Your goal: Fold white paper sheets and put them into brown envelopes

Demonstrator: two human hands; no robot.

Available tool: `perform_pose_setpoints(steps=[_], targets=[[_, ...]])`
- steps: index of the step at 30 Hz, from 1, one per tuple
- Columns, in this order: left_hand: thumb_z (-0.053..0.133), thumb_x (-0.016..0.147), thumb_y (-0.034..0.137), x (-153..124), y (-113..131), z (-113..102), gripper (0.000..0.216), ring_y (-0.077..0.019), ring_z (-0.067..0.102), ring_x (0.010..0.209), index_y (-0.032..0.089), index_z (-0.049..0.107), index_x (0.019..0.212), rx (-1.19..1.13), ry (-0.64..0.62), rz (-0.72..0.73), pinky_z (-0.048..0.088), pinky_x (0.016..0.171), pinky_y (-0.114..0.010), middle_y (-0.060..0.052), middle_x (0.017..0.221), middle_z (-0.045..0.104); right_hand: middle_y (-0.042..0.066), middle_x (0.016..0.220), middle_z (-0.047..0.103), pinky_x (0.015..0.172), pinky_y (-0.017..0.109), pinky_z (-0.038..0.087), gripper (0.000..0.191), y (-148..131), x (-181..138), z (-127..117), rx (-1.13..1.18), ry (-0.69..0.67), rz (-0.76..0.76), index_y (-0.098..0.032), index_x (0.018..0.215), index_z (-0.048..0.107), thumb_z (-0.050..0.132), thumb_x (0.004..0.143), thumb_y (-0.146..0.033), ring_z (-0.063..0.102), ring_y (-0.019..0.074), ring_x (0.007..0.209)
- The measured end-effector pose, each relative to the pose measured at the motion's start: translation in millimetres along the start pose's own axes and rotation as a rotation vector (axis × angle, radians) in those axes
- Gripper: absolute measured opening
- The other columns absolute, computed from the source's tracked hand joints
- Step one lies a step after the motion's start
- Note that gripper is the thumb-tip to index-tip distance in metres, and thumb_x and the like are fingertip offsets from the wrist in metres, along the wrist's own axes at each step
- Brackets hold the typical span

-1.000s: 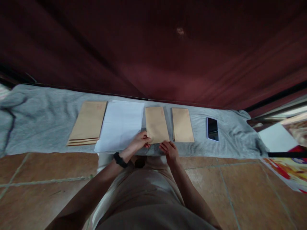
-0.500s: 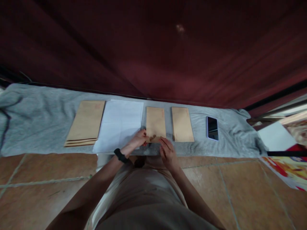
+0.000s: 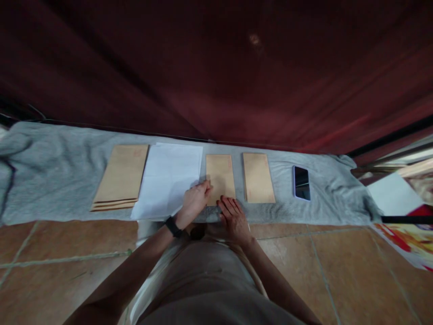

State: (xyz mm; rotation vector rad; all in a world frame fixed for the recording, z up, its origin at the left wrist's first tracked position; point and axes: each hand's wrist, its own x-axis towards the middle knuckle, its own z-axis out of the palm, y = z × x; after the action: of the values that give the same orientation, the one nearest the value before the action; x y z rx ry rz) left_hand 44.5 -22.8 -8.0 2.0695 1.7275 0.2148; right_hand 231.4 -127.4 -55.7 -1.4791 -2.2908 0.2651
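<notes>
A brown paper envelope point(image 3: 219, 174) with faint red print lies in front of me on the grey cloth. My left hand point(image 3: 197, 197) is closed at its left edge, knuckles up, the fingertips partly hidden. On the envelope's lower end, my right hand point(image 3: 234, 219) rests palm down with its fingers stretched out flat. No raised flap shows at that end. White paper sheets point(image 3: 169, 174) lie just left of the envelope, partly under my left hand. To the right is a small pile of similar envelopes point(image 3: 259, 178).
Several larger brown envelopes point(image 3: 122, 174) are stacked on the left. A phone point(image 3: 301, 183) with a pale purple edge lies on the right. The grey cloth point(image 3: 61, 176) covers a long narrow surface below a dark red curtain-like sheet point(image 3: 209, 90). Brown floor tiles point(image 3: 287, 262) show in front.
My left hand has moved up along the envelope's left edge. The folded strip at the lower end now lies flat, with my right fingers shifted slightly left onto it.
</notes>
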Motion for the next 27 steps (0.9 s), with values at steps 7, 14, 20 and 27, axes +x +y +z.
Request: perform_pose_setpoints(steps=[7, 14, 20, 27], targets=[[0.041, 0.103, 0.031, 70, 0, 19, 0.048, -0.0267, 0.038, 0.150, 0.011, 0.049, 0.146, 0.011, 0.192, 0.518, 0.031, 0.125, -0.045, -0.015, 0.159, 0.045, 0.010, 0.157, 0.049, 0.125, 0.048, 0.034, 0.047, -5, 1, 0, 0.018, 0.030, 0.035, -0.019, 0.151, 0.050, 0.049, 0.104, -0.024, 0.043, 0.0232, 0.148], [0.038, 0.104, 0.040, 116, 6, 30, 0.059, -0.0256, 0.029, 0.155, 0.012, 0.041, 0.156, 0.139, 0.042, 0.578, 0.018, 0.128, -0.046, -0.013, 0.164, 0.039, 0.009, 0.158, 0.048, 0.124, 0.051, 0.035, 0.053, -7, 0, -1, 0.053, 0.036, 0.042, -0.022, 0.156, 0.043, 0.049, 0.103, -0.021, 0.043, 0.0248, 0.148], [0.036, 0.106, 0.039, 109, 2, 28, 0.055, -0.0238, 0.026, 0.156, 0.017, 0.041, 0.156, 0.170, 0.001, 0.686, 0.011, 0.129, -0.047, -0.008, 0.165, 0.037, 0.009, 0.158, 0.049, 0.124, 0.051, 0.035, 0.052, -8, 1, 0, 0.072, 0.044, 0.054, -0.022, 0.155, 0.045, 0.049, 0.103, -0.021, 0.043, 0.0250, 0.148], [0.034, 0.107, 0.039, 86, -3, 31, 0.052, -0.0192, 0.024, 0.157, 0.023, 0.040, 0.156, 0.168, -0.033, 0.808, 0.007, 0.129, -0.044, -0.004, 0.166, 0.036, 0.011, 0.155, 0.052, 0.124, 0.051, 0.035, 0.048, -7, 1, 1, 0.064, 0.051, 0.043, -0.018, 0.150, 0.050, 0.047, 0.103, -0.019, 0.044, 0.0254, 0.147]])
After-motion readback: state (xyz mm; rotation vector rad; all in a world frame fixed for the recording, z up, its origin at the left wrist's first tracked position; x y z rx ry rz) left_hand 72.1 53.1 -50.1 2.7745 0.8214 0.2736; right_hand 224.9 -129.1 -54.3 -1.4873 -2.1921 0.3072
